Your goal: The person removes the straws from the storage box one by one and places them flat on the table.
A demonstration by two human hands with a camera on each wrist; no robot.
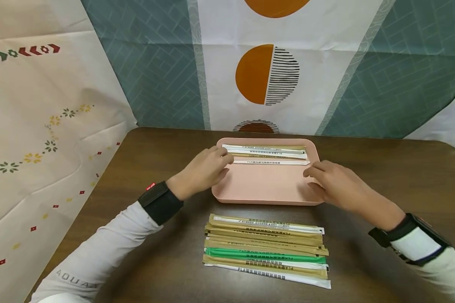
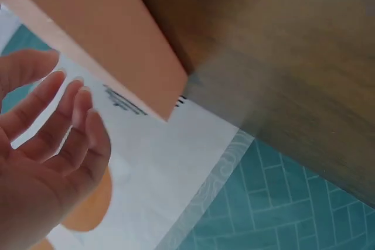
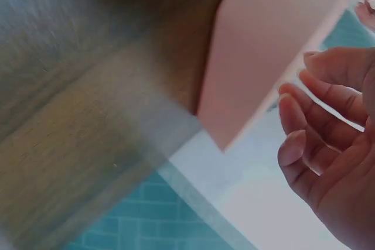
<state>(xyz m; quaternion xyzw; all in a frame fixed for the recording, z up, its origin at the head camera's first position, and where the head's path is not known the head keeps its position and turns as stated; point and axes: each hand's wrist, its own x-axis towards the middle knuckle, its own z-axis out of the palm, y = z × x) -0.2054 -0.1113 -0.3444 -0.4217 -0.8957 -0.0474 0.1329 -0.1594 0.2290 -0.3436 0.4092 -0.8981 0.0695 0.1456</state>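
Note:
A pink tray [image 1: 265, 184] lies on the brown table, with several straws in white and tan paper wrappers [image 1: 267, 162] side by side along its far half. My left hand [image 1: 205, 168] is over the tray's left side, its fingertips at the left ends of those straws; whether they touch is unclear. Over the right rim hovers my right hand [image 1: 337, 185], fingers loosely bent. Both wrist views show the left hand [image 2: 55, 139] and right hand [image 3: 334, 127] with nothing gripped, beside the tray's wall [image 2: 135, 39]. Nearer me lies a row of wrapped straws [image 1: 265, 239], including a green one [image 1: 265, 255].
The brown table [image 1: 155, 160] extends to both sides of the tray. Behind it hangs a patterned cloth [image 1: 220, 84] in teal and white with orange circles. A cream cloth [image 1: 41, 147] with small flowers hangs at the left.

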